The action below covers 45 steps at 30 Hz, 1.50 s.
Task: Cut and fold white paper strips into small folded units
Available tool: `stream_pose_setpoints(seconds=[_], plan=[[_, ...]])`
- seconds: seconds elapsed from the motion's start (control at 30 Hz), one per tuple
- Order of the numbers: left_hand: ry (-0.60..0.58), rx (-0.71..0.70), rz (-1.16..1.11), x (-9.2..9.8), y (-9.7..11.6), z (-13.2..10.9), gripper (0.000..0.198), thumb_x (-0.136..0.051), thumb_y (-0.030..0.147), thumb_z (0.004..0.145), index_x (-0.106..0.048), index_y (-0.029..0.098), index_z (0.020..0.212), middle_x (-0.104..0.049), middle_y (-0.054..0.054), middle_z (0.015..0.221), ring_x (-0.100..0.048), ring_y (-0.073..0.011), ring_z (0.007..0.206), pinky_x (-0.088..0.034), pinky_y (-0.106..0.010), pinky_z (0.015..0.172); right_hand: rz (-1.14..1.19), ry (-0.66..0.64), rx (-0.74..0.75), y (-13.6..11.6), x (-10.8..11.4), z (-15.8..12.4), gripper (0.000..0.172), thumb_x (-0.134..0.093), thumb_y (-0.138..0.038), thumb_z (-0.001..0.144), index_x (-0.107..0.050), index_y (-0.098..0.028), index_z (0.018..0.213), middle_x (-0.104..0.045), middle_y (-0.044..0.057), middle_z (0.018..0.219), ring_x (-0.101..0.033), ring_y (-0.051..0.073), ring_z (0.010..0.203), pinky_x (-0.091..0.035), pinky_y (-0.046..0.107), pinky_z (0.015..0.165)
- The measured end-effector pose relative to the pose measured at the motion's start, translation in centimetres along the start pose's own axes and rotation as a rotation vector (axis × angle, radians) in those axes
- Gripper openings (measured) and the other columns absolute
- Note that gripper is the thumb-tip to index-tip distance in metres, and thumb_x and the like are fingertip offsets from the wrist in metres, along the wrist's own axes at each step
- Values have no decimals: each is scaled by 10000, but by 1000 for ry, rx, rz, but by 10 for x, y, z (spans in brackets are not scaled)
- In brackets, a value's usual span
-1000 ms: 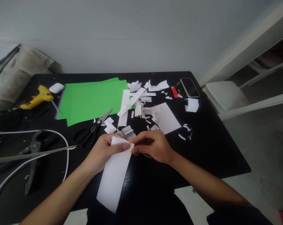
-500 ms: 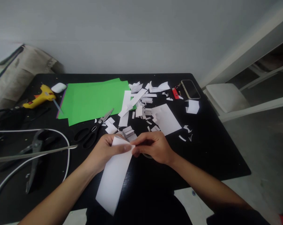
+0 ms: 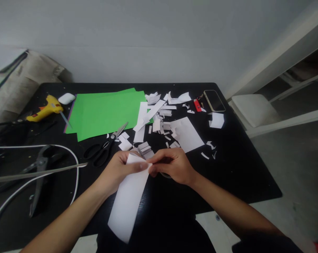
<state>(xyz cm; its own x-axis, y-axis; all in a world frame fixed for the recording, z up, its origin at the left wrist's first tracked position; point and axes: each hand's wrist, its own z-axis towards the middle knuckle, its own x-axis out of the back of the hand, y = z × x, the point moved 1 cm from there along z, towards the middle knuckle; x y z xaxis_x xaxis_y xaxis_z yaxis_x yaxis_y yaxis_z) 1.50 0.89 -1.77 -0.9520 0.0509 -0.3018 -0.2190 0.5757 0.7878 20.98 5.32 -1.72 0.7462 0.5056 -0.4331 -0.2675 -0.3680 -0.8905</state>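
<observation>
In the left hand point(image 3: 119, 169), a folded white paper point(image 3: 128, 202) hangs down, its top squeezed in that closed grip, maybe so it won't wobble while the right hand point(image 3: 174, 165) pinches its corner beside.

Left hand point(image 3: 123, 170) and right hand point(image 3: 172, 166) both pinching, practically touching just below centre, forearms point(image 3: 78, 212) slanting up from lower left and right.

The white paper point(image 3: 130, 200) hides most fingers of the left hand point(image 3: 119, 169). Toward the bench's point(image 3: 240, 175) front edge, the right hand point(image 3: 176, 166) covers most of one unclear object point(image 3: 166, 175). The white cable point(image 3: 77, 175) runs out of view.
</observation>
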Motion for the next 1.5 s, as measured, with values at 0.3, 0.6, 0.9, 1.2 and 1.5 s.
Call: stream_pose_setpoints(seconds=[0.3, 0.6, 0.9, 1.2, 1.5], plan=[[-6, -6, -7, 3, -3, 0, 392, -961, 457, 636, -764, 130, 720, -614, 15, 573, -497, -63, 425, -328, -182, 413, -9, -4, 1, 0, 0, -1, 193, -949, -216, 706, -842, -213, 867, -799, 5, 718, -749, 138, 619, -643, 267, 635], [-3, -8, -4, 1, -1, 0, 392, -958, 464, 635, -766, 134, 720, -629, 7, 570, -499, -68, 427, -327, -184, 418, -16, -18, 34, 1, 0, 0, 178, -937, -199, 726, -838, -219, 872, -800, 1, 725, -745, 126, 620, -635, 248, 630], [-3, -3, -8, 1, -2, -1, 388, -959, 456, 632, -770, 130, 725, -633, 4, 572, -505, -72, 425, -330, -188, 418, -14, -1, 21, 0, 0, 0, 183, -946, -205, 710, -837, -201, 858, -800, 8, 718, -744, 133, 610, -637, 254, 622], [7, -10, 3, 0, 0, -2, 385, -953, 457, 632, -759, 134, 709, -618, 10, 578, -502, -73, 427, -330, -193, 417, -10, -9, 22, -1, 0, 0, 179, -938, -193, 718, -839, -206, 867, -800, 5, 715, -743, 122, 611, -639, 239, 625], [18, 1, 2, -1, 2, -1, 376, -949, 441, 627, -742, 136, 705, -612, 14, 566, -482, -74, 426, -320, -196, 420, -32, 4, 2, -2, 1, 1, 200, -954, -237, 699, -842, -217, 864, -793, 5, 715, -735, 134, 614, -641, 271, 633]])
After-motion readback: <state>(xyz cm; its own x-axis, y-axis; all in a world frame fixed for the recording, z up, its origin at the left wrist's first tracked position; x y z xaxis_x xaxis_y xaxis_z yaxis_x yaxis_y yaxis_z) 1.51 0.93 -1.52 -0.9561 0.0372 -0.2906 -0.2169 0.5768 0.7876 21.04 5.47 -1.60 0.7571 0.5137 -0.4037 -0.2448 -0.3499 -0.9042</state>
